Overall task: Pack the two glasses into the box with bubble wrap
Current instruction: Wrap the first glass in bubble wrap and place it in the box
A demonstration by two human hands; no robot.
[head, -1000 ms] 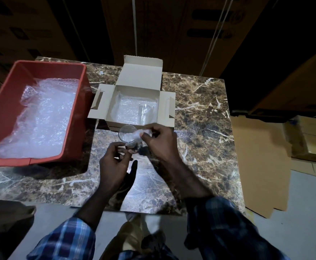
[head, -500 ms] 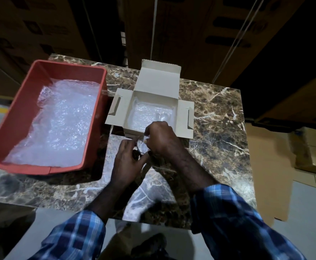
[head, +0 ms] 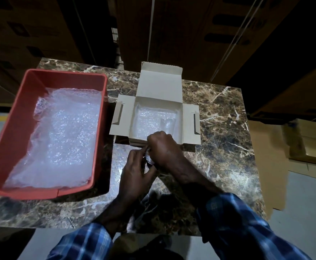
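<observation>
2 hands on 1 glass (head: 148, 158) | left hand (head: 134, 170) grips near-left side, right hand (head: 165, 148) curls over top | glass just near of box (head: 158, 117) front wall | box lies directly far | long axis hidden.

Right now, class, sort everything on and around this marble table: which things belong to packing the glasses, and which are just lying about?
Part of the job:
- cardboard box, open, lined with bubble wrap
- wrapped glass already in the box
- glass held by left hand and right hand
- red tray holding spare bubble wrap sheets

Lying about:
- flat cardboard on the floor
- cartons beyond it
</observation>
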